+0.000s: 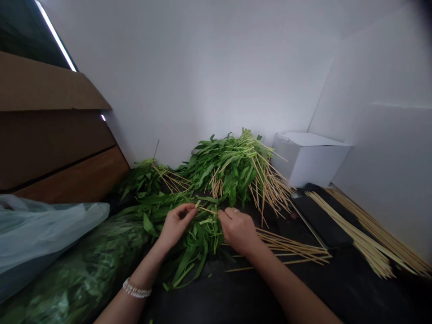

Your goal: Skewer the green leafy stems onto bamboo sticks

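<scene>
My left hand [178, 221] pinches a short green stem [197, 204] between thumb and fingers. Closed round a thin wooden stick [208, 210] is my right hand [238, 228], a ring on one finger. The stick spans the gap between both hands, its tip by the green stem. Loose leafy greens [194, 252] lie beneath and in front of my hands. Beyond them rises a large pile of leafy stems on sticks [232, 157], with a smaller such pile [145, 177] to its left. More loose sticks [290, 247] lie to the right of my right hand.
A plastic bag of greens [97, 265] and a whitish bag [43, 234] fill the left side, near a cardboard box [50, 139]. At the right are a white box [310, 153], a black case [319, 220] and bundles of long sticks [357, 238]. A white wall stands behind.
</scene>
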{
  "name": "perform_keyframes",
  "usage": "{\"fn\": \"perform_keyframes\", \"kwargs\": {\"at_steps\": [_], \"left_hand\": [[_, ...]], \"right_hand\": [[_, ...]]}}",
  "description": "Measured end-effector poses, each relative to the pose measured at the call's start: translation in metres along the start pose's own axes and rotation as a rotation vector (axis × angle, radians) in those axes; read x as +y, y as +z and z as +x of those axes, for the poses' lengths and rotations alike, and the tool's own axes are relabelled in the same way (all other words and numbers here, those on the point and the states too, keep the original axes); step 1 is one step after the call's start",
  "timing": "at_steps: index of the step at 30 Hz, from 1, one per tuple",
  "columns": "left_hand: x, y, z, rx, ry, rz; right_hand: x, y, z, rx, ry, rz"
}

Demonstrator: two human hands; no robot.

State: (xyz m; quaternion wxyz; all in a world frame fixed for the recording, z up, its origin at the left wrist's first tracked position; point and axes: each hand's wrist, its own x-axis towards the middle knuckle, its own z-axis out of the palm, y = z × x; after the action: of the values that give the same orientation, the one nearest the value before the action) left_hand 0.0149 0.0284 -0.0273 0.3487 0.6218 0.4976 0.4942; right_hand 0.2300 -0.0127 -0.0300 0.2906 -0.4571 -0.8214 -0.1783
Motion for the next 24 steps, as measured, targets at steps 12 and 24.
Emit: {"fn": "perform_keyframes", "kwargs": {"at_steps": [12,24], "left_hand": [[0.009,-0.009,0.0,0.129,-0.082,-0.348],[0.016,0.0,-0.007,-0.021,-0.177,-0.403]], "right_hand": [[0.003,-0.01,0.0,0.308,-0.005,0.005],[-0.003,-0.002,-0.003,0.121,-0.059,-0.02]]}}
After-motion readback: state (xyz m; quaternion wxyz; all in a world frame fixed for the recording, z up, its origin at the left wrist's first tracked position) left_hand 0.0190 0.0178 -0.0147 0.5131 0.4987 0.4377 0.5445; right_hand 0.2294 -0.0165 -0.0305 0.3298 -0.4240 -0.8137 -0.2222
